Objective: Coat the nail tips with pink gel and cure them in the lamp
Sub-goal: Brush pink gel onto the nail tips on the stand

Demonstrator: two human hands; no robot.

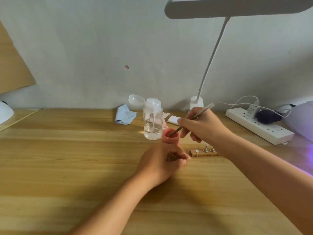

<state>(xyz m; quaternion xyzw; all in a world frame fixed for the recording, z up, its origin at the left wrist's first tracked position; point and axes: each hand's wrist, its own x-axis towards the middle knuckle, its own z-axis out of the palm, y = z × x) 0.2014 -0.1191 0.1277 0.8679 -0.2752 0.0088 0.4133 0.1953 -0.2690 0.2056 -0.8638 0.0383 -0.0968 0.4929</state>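
At the desk (67, 167), right hand (203, 126) pinches brush (202, 110) in pink jar (170, 138); left hand (160, 161) curled, hold unclear.

Gel pot (170, 137): pink throughout. Brush (194, 116): silver-grey handle. Table (67, 158): light wood, streaked with long grain. Pump bottle (153, 121): clear, white-capped. Cloth (125, 114): pale blue. Power strip (259, 126): white; plug (267, 116) black. Desk lamp (237, 7): white. Wall (84, 48): pale grey, one reddish spot noted. Violet glow (310, 150) seen at table's right edge.

Wall (101, 48): was pale grey, lightly marked.
Table (67, 167): was light wood, against wall.
Desk lamp (237, 7): white, arched overhead.
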